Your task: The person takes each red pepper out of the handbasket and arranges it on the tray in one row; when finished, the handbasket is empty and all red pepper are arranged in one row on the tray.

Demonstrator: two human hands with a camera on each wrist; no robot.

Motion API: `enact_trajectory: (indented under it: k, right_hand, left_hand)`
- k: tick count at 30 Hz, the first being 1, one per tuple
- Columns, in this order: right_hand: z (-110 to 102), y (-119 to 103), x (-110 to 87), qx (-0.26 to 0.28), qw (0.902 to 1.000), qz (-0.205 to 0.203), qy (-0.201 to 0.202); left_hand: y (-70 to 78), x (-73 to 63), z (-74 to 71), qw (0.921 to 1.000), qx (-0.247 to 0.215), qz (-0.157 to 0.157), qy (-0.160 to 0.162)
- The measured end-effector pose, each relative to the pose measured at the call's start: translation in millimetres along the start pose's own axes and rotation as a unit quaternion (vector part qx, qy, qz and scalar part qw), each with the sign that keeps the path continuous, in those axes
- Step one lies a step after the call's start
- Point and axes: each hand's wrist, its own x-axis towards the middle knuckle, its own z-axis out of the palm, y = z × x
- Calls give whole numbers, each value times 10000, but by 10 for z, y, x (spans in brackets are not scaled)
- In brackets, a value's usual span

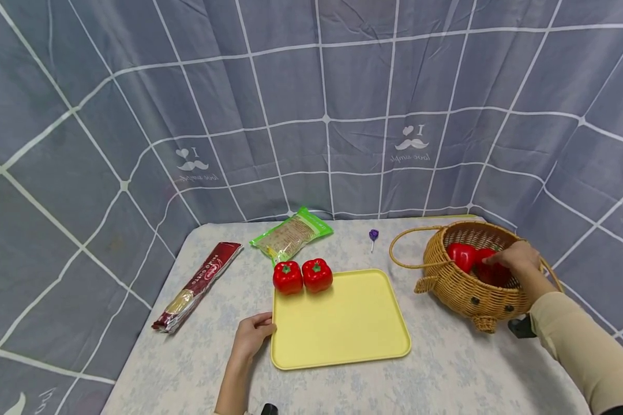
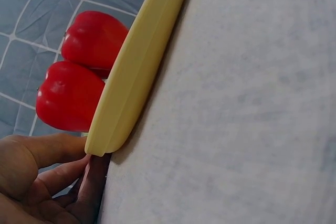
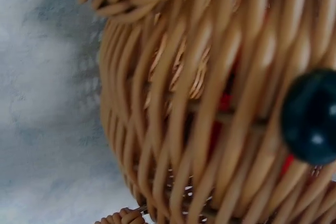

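On a pale patterned table, a yellow tray pinched by one hand, a wicker basket entered by the other

At the centre of the clock lies the tray, with 12 o'clock toward the blue-grey curtain. The left hand sits at 9, thumb and fingers pinching the rim. Toward the tray's 11 o'clock corner stand two red peppers, a left pepper and a right pepper, side by side with green stems up (the left wrist view shows them rising above the rim).

Between 2 and 3 o'clock, well apart from the left hand, the right hand reaches into the basket. One glossy red pepper rests in there near the basket's 10 o'clock side; the fingers are over a second red piece, and I cannot tell whether they grip it. The right wrist view catches only woven wall, a dark bead eye and slivers of red between the canes.

Beyond the tray at 11 lies a green-edged clear packet; at 1, a small purple lollipop. Between 9 and 10, a long dark-red packet lies slantwise.
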Motion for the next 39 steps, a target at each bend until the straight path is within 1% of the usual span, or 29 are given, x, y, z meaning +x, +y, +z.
enact_trajectory:
  k: [3, 6, 9, 12, 17, 21, 24, 26, 28, 32, 35, 39]
  right_hand:
    - [-20, -3, -20, -38, 9999, -123, 99]
    - [-40, -39, -49, -221, 9986, -410, 245]
    - [-44, -95, -89, -318, 9970, -606, 357]
    - [-54, -140, -119, -334, 9961, -695, 434]
    - [-96, -126, -157, -173, 9959, -741, 479]
    - [-171, -106, -191, -102, 9960, -764, 455]
    - [-235, -100, -222, 12, 9960, -775, 443]
    - [-265, -104, -245, 182, 9961, -760, 416]
    - [-292, -122, -273, 319, 9958, -760, 392]
    - [-337, -193, -323, 617, 9958, -595, 323]
    - [-373, -257, -355, 718, 9957, -532, 251]
    - [-430, -337, -393, 905, 9937, -661, 51]
  left_hand:
    - [2, 0, 4, 10000, -23, -8, -15]
    - [3, 3, 4, 10000, -31, -31, -27]
    - [11, 9, -2, 10000, -4, -39, -36]
    - [20, 10, -3, 10000, 2, -18, -21]
    - [14, 11, 17, 10000, -7, -25, -24]
    - [2, 11, 11, 10000, 11, -60, -47]
    - [-1, 15, 0, 10000, 14, -54, -55]
    - [-2, 14, -5, 10000, 4, -44, -57]
    - [-3, 14, -5, 10000, 2, -30, -67]
    - [-3, 13, -2, 10000, -3, -32, -69]
    - [1, 7, -3, 10000, -8, -19, -57]
    - [4, -2, -3, 10000, -10, 16, -60]
